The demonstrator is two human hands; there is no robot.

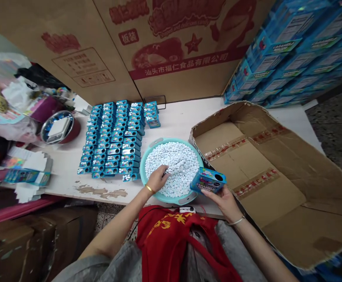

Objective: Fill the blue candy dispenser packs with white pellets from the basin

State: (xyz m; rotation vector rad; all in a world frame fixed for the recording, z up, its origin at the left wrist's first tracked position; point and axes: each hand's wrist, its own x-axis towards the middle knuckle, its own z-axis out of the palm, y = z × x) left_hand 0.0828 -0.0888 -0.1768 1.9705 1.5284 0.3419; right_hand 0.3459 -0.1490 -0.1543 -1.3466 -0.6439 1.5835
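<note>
The left hand, fitted with a gold bangle, is curled nearly closed inside the basin, its fingertips pinching a slim pale utensil just above the white oval candies. The right hand, fitted with a thin pale bangle, is partly open, with thumb and fingers wrapped around a blue printed tin. The tin is tilted, with a dark round opening on its upper face, and sits just beside the basin's right rim.

The candies fill a round teal plastic basin with two pale handles. The basin stands at the front edge of a white surface, which shows a peeled brown patch. Left of the basin, closed blue tins stand in tight rows. Farther left, a steel bowl holds a white digital scale, and flat printed blue carton blanks lie near the surface edge. To the right, an open cardboard box lies on its side against the basin area. Stacked blue cartons rise behind it
</note>
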